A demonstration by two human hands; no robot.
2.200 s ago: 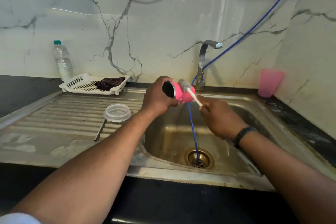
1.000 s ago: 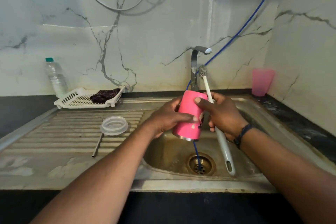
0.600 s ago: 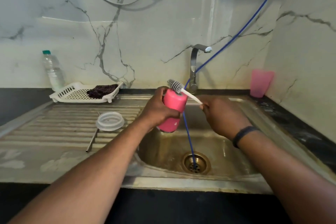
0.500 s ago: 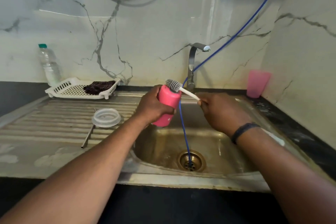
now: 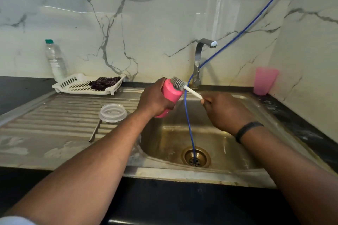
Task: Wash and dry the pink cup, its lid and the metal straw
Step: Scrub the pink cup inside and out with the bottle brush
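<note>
A pink cup [image 5: 171,95] is held over the left edge of a steel sink [image 5: 228,173], tilted so its long axis runs from lower left to upper right, closed base pointing up toward the tap [image 5: 198,60]. The person's left hand [image 5: 155,100] wraps round the cup's lower body, fingers curled tight on it. The grey bristle head of a bottle brush [image 5: 180,84] rests against the cup's upturned base, and the brush's white handle slopes down to the right into the right hand [image 5: 223,111], whose grip is clamped on it. The right hand sits just beside the cup, so it is the one placed to scrub; the left only steadies.

A thin blue tube [image 5: 188,120] hangs between the two hands, down into the drain, close to the brush's path. On the ribbed draining board to the left lie the clear lid [image 5: 112,112] and, touching it, the metal straw [image 5: 95,131], both well apart from the hands. Farther back stand a white tray [image 5: 73,86] holding a dark cloth [image 5: 104,82], and a plastic bottle [image 5: 55,60]. A second pink tumbler [image 5: 265,80] stands on the tabletop at the far right.
</note>
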